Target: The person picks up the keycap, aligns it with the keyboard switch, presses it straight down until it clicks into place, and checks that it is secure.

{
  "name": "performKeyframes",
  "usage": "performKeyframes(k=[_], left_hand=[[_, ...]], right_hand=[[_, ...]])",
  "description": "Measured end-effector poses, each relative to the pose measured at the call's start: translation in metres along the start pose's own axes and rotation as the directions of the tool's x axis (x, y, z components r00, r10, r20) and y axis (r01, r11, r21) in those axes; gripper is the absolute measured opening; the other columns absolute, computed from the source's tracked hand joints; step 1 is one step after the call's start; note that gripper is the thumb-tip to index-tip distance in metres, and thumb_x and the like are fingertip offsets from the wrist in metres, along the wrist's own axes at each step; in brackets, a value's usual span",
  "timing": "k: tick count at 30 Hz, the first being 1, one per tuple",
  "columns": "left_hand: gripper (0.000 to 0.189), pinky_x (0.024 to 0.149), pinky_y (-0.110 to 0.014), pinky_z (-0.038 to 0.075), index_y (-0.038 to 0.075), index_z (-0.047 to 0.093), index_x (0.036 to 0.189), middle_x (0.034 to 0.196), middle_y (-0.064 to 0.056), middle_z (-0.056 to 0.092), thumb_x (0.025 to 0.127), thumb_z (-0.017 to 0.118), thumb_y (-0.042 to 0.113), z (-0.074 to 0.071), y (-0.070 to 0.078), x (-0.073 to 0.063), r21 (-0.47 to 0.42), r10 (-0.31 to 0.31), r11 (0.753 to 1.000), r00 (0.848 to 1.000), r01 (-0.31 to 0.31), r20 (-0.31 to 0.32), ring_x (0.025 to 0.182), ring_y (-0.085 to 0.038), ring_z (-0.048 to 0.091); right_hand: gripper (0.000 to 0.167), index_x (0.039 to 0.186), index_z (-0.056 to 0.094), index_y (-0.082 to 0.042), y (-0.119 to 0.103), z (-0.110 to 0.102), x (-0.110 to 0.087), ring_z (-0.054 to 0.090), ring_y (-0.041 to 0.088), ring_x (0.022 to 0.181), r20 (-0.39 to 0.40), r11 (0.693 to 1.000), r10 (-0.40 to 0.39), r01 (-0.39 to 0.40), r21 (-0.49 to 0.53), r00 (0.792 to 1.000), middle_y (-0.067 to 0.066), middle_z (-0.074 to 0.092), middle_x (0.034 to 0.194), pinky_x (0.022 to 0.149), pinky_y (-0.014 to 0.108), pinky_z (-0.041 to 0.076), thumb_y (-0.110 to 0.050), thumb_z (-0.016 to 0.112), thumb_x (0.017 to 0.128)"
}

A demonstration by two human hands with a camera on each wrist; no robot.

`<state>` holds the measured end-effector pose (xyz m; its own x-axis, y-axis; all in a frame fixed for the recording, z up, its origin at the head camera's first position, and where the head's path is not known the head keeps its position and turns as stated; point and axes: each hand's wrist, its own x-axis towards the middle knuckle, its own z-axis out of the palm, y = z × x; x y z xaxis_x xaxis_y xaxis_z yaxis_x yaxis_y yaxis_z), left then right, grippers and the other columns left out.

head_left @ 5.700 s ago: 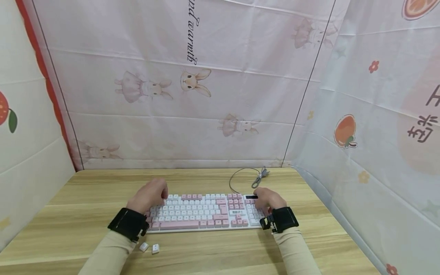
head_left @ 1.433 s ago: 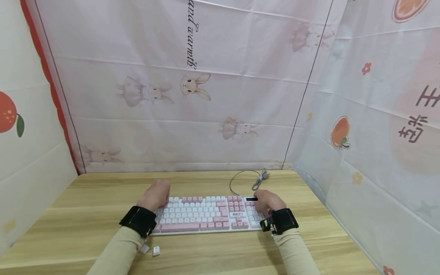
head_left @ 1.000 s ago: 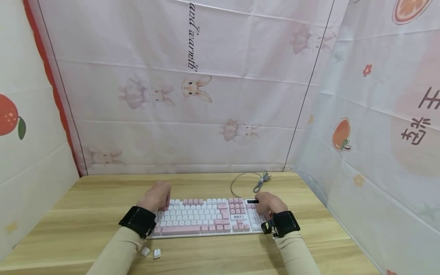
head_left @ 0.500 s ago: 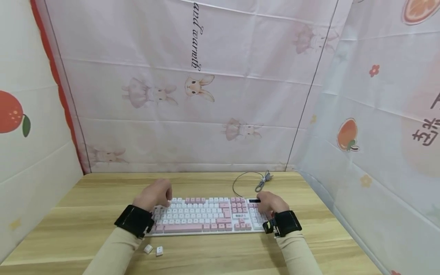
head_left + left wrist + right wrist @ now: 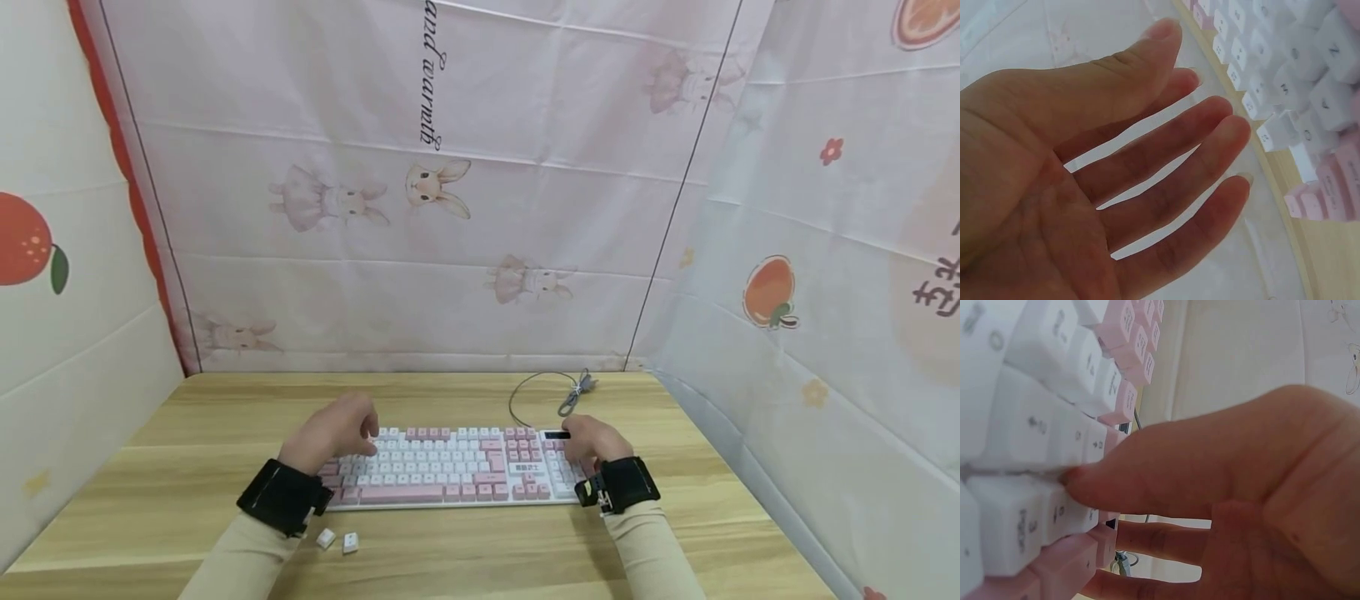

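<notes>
A white-and-pink keyboard (image 5: 431, 468) lies on the wooden table. Over its left end is my left hand (image 5: 330, 433); thumb and fingers are parted and loosely bent, with nothing between them in the left wrist view. Along the nearby key edge in that view, one white keycap (image 5: 1277, 130) looks out of line beside a gap. My right hand (image 5: 598, 442) grips the keyboard's right end. Its thumb (image 5: 1100, 484) presses on the white number-pad keys, while the fingers reach past the edge, their tips hidden. Two loose white keycaps (image 5: 350, 543) lie in front of the keyboard's left part.
A grey cable (image 5: 576, 393), tied in a bundle, lies behind the keyboard at the right. Printed cloth (image 5: 480, 317) hangs behind the table (image 5: 465, 558) and along both sides. Each wrist wears a black strap (image 5: 281, 497).
My left hand has spread its thumb from its fingers and drawn slightly left since half a second ago. The right hand stays on the keyboard's right end. The head view has shifted slightly.
</notes>
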<state>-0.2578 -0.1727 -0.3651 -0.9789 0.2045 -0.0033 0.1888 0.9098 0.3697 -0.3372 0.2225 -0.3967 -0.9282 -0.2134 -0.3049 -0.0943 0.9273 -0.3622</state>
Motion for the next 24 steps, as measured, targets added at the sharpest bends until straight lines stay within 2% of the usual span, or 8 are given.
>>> performKeyframes(k=[2, 4, 8, 11, 17, 24], left_hand=[[0.022, 0.074, -0.037, 0.051, 0.006, 0.074, 0.096, 0.089, -0.005, 0.064, 0.079, 0.088, 0.011, 0.002, -0.001, -0.004, -0.006, -0.002, 1.0, 1.0, 0.002, -0.007, 0.081, -0.019, 0.056], [0.023, 0.074, -0.037, 0.051, 0.007, 0.074, 0.096, 0.089, -0.005, 0.064, 0.079, 0.088, 0.011, 0.005, -0.002, -0.009, -0.003, 0.0, 1.0, 1.0, 0.0, -0.011, 0.081, -0.018, 0.056], [0.023, 0.074, -0.037, 0.052, 0.008, 0.074, 0.095, 0.09, -0.005, 0.067, 0.078, 0.088, 0.011, 0.011, -0.004, -0.017, 0.001, 0.01, 1.0, 1.0, -0.01, -0.029, 0.081, -0.017, 0.058], [0.023, 0.074, -0.038, 0.053, 0.008, 0.074, 0.094, 0.09, -0.006, 0.069, 0.077, 0.089, 0.01, 0.013, -0.003, -0.022, -0.005, 0.031, 0.999, 0.998, -0.032, -0.052, 0.082, -0.017, 0.06], [0.023, 0.073, -0.036, 0.053, 0.007, 0.077, 0.094, 0.092, -0.006, 0.071, 0.075, 0.089, 0.008, 0.012, 0.005, -0.027, -0.033, 0.089, 0.995, 0.994, -0.091, -0.07, 0.082, -0.015, 0.061], [0.024, 0.072, -0.032, 0.053, 0.006, 0.077, 0.095, 0.092, -0.006, 0.072, 0.074, 0.09, 0.007, 0.011, 0.016, -0.03, -0.083, 0.131, 0.987, 0.99, -0.134, -0.046, 0.078, -0.014, 0.06]], right_hand=[[0.031, 0.118, 0.066, -0.004, 0.0, -0.001, -0.001, 0.06, 0.026, 0.085, 0.001, 1.0, -0.008, 0.008, -0.003, 1.0, 0.011, 0.065, 0.107, 0.055, 0.037, 0.052, 0.002, 0.064, 0.087], [0.031, 0.118, 0.066, -0.003, -0.001, 0.0, -0.001, 0.06, 0.026, 0.085, 0.001, 1.0, -0.012, 0.012, 0.003, 1.0, 0.011, 0.065, 0.107, 0.056, 0.037, 0.052, 0.003, 0.064, 0.087], [0.044, 0.132, 0.062, -0.001, 0.001, 0.0, 0.0, 0.061, 0.027, 0.09, -0.006, 1.0, -0.007, 0.007, 0.012, 1.0, 0.014, 0.065, 0.119, 0.058, 0.038, 0.054, 0.002, 0.064, 0.088], [0.049, 0.136, 0.06, 0.0, 0.001, 0.001, 0.001, 0.061, 0.026, 0.091, -0.012, 1.0, -0.001, 0.001, 0.013, 1.0, 0.015, 0.065, 0.122, 0.059, 0.038, 0.055, 0.002, 0.064, 0.087], [0.045, 0.131, 0.062, 0.0, 0.002, 0.0, 0.001, 0.061, 0.025, 0.087, -0.012, 1.0, -0.012, 0.012, 0.003, 1.0, 0.013, 0.066, 0.114, 0.06, 0.04, 0.057, 0.002, 0.063, 0.086], [0.044, 0.13, 0.063, 0.0, 0.002, 0.0, 0.001, 0.061, 0.026, 0.086, -0.012, 1.0, -0.015, 0.015, 0.002, 1.0, 0.013, 0.066, 0.111, 0.06, 0.04, 0.057, 0.002, 0.064, 0.086]])
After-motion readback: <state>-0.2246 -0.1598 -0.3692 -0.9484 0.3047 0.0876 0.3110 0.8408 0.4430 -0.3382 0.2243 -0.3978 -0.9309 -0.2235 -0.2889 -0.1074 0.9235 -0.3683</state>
